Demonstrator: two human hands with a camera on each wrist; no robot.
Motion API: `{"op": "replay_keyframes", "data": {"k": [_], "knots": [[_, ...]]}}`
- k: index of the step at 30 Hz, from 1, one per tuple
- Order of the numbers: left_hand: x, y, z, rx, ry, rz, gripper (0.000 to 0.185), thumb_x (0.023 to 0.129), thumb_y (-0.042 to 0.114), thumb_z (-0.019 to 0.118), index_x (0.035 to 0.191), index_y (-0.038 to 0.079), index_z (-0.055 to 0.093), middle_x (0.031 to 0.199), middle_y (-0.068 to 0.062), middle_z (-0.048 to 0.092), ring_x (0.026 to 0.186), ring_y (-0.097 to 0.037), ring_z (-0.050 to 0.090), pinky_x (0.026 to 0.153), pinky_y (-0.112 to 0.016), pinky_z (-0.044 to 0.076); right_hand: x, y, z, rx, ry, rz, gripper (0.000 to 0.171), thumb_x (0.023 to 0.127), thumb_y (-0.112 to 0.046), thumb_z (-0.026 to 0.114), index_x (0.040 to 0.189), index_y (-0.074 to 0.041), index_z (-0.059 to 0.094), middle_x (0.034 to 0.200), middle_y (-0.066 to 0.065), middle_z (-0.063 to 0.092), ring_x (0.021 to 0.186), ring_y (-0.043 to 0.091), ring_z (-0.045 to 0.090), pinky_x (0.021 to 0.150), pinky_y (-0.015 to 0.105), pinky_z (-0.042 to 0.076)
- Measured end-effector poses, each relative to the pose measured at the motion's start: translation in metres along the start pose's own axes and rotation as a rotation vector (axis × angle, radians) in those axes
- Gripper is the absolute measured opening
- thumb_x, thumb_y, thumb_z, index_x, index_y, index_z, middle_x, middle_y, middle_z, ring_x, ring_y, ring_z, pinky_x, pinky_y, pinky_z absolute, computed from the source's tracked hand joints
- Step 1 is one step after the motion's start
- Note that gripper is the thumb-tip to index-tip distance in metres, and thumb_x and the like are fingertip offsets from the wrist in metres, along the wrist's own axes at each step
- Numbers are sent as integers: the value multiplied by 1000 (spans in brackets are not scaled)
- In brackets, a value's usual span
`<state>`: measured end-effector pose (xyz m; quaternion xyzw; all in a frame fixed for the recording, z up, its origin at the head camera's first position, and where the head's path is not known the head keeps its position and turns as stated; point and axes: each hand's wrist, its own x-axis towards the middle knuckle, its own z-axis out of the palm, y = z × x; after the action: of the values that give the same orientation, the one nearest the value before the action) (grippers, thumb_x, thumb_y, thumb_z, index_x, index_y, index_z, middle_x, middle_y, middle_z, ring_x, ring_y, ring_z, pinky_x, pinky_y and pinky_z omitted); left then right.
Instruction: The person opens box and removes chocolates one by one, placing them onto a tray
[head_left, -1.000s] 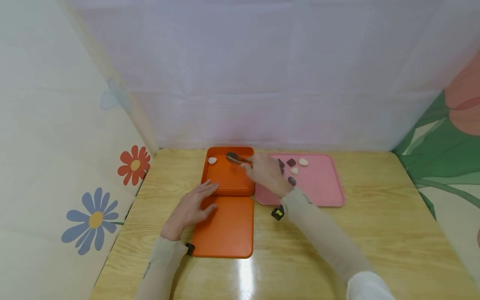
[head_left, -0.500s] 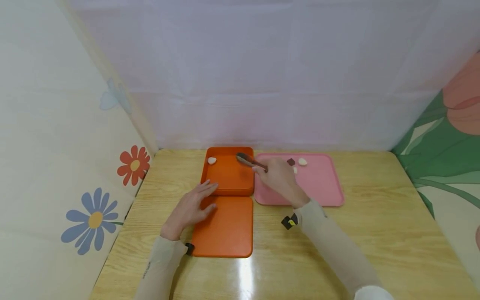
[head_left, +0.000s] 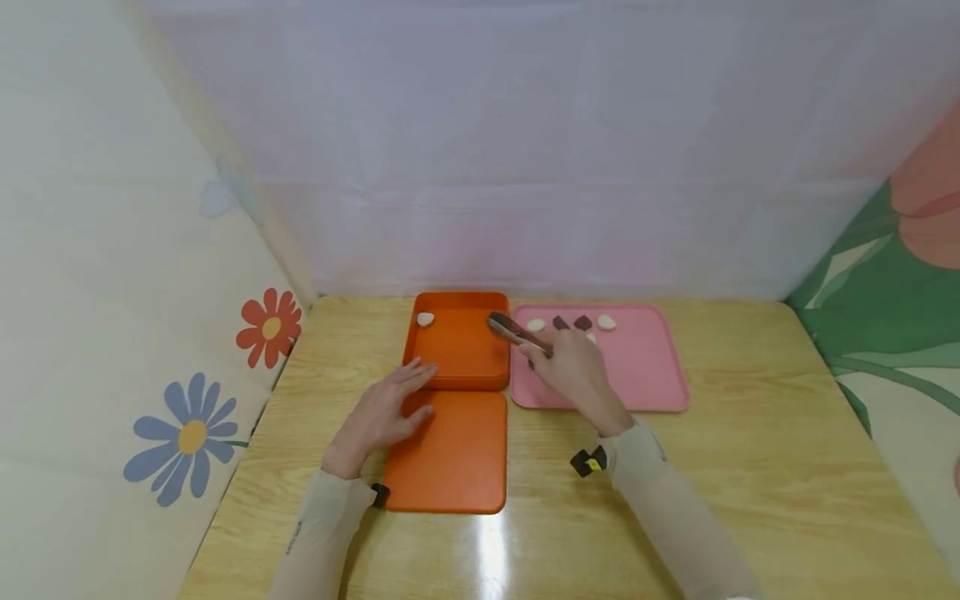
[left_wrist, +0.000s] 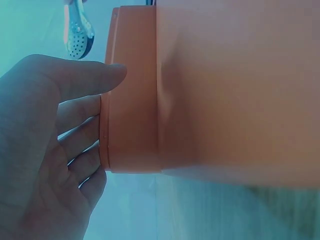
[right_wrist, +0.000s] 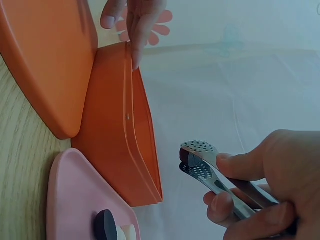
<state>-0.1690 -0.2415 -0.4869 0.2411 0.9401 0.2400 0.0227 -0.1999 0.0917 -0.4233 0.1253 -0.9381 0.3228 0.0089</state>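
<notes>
Metal tongs (head_left: 517, 332) sit pinched in the right hand (head_left: 573, 371), tips closed over the gap between the orange box (head_left: 457, 354) and pink tray (head_left: 645, 375). They look light, stiff and a bit slippery; holding the handles is best. The left hand (head_left: 382, 412) lies flat, fingers spread, touching the box.

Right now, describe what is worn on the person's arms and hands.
Both hands, left hand and right hand, are bare. Close-fitting pale beige sleeves reach the wrists. Each wrist carries a small black device; the right one shows a yellow mark.
</notes>
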Motion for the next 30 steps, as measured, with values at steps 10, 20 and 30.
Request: {"op": "replay_keyframes", "data": {"k": [10,20,30], "knots": [[0,2,2,5,5,7,66,98,23,79,158,8,53,162,-10,54,157,-34,41,126,-57,35,-14,12,4,52,19,36,32,104,-38,70,100,-10,85,52,-5,46,44,8,32,41,25,23],[1,1,2,3,11,9,66,99,23,79,158,8,53,162,-11,53,157,-34,41,127,-57,34,-22,23,5,45,17,150,42,103,-42,71,128,-10,79,58,-1,46,46,11,33,40,24,26],[1,2,1,0,5,1,66,98,24,79,158,9,54,162,-10,54,157,-33,41,128,-55,33,-25,34,5,16,67,97,41,104,-40,71,125,-6,80,61,0,50,47,11,36,42,24,26]]}}
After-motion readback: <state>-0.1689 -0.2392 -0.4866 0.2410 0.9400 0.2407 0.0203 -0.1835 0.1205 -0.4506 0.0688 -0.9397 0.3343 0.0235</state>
